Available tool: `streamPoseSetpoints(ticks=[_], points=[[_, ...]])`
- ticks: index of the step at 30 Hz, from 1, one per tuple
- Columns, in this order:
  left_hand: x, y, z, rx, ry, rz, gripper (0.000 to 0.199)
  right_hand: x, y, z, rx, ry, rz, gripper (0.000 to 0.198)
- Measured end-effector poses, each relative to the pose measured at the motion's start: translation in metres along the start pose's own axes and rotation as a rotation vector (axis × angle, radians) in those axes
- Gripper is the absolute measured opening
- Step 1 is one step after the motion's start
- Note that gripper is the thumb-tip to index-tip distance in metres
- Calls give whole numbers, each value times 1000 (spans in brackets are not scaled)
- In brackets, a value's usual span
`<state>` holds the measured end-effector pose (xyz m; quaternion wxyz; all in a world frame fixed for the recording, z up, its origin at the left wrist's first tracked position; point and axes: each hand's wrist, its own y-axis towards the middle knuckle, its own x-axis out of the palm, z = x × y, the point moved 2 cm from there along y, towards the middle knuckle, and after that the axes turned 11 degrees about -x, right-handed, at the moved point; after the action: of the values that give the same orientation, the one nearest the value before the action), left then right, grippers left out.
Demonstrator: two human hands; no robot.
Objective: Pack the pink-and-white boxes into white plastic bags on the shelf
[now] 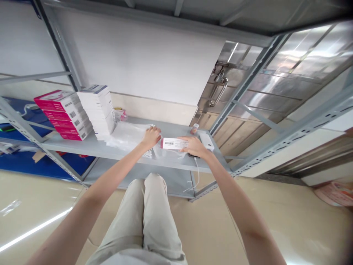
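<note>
My right hand [193,146] grips a small white box [172,143] that has a barcode on its face and a dark pink left end. Just left of the box, my left hand [151,137] has its fingers curled at the edge of a clear plastic bag [158,151]; the fingertips are partly hidden. The bag reaches toward the box's pink end, and I cannot tell whether the box is inside it. A pile of clear plastic bags [127,133] lies on the shelf beside my left hand.
Pink-and-white boxes [66,114] and white boxes [97,110] stand stacked at the left of the grey metal shelf [168,162]. A white device [206,141], a white cable [198,171] and a small clear container [194,128] are at the right. Metal posts [249,82] frame the shelf.
</note>
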<state>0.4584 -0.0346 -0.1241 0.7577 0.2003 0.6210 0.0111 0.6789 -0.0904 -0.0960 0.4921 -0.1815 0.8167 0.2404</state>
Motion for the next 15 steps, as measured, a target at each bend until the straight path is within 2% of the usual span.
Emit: streamPoseSetpoints(ticks=[2,4,6,9,12,15], points=[[-5,-9,6,120,-55,121,37,4,6,2,-13,-4,0,58],[-9,-19,14,242,-110,154,43,9,10,3,-15,-25,-1,55],[-11,-26,21,317,-173,130,41,13,13,4,-8,-63,-4,52],[-6,-28,27,350,-226,48,34,19,15,3,5,-112,0,51],[10,-23,28,370,-153,-68,39,27,18,4,21,-141,7,54],[26,-18,25,383,-50,-97,46,36,21,9,17,-160,-9,57]])
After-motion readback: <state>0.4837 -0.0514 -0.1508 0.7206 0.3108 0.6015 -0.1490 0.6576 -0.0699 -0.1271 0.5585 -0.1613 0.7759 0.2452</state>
